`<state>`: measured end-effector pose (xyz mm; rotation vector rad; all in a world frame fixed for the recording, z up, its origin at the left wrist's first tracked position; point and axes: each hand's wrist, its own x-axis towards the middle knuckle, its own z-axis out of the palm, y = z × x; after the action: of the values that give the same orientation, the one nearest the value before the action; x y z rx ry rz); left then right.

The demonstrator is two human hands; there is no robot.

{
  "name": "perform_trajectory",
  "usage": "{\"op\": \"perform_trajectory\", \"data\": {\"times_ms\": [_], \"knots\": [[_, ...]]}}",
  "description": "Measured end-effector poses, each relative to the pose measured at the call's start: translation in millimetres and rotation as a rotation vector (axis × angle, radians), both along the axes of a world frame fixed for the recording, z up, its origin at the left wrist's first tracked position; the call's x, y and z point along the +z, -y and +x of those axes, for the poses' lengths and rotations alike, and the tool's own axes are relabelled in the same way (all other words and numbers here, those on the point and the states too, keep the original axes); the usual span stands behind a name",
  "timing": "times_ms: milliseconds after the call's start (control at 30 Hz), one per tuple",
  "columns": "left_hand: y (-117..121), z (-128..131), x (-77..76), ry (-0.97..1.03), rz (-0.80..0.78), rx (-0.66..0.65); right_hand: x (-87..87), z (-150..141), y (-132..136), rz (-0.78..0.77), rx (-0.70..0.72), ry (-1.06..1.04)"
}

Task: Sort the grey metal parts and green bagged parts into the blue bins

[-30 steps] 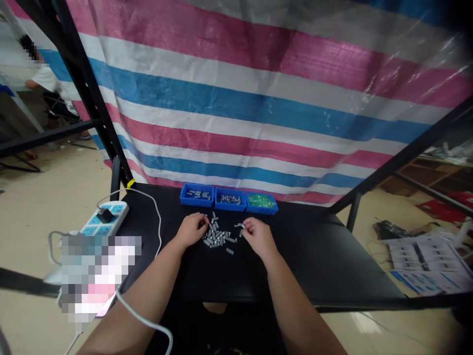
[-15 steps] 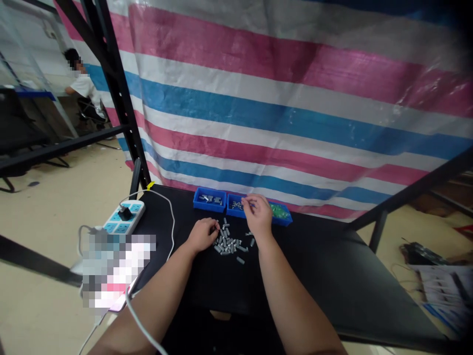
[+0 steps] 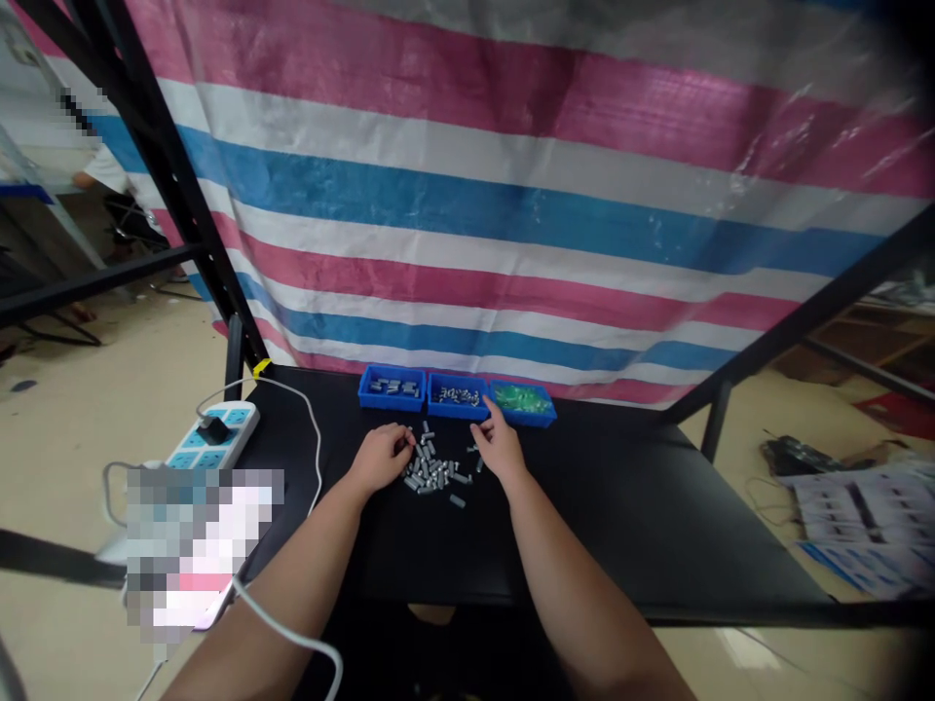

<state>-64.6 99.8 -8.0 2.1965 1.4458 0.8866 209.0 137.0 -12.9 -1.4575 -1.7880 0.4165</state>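
A loose pile of small grey metal cylinders lies on the black table. My left hand rests at the pile's left edge, fingers curled together; whatever they may hold is hidden. To the right of the pile is my right hand, its index finger stretched toward the bins and its thumb apart, with nothing visible between them. Behind the hands stand three blue bins: the left bin contains grey cylinders, the middle bin small shiny metal parts, and the right bin green pieces.
A white power strip with a black plug lies on the table's left side, near a blurred-out glowing device. A white cable loops beside it. Behind the bins hangs a striped plastic sheet. Another person sits far left.
My right hand has come down from over the middle bin toward the pile, and its pinched fingers have parted. My left hand stays by the pile. The camera view has shifted slightly.
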Motion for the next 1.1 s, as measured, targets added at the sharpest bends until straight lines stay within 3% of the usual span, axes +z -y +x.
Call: {"op": "perform_trajectory", "data": {"times_ms": [267,1100], "knots": [[0.4,1.2,-1.2,0.011,0.018,0.008,2.9,-8.0,-12.3,-0.1,-0.205,0.269],[-0.8,1.3,-1.7,0.013,0.009,0.015,3.6,-9.6,-7.3,-0.113,-0.225,0.247]]}}
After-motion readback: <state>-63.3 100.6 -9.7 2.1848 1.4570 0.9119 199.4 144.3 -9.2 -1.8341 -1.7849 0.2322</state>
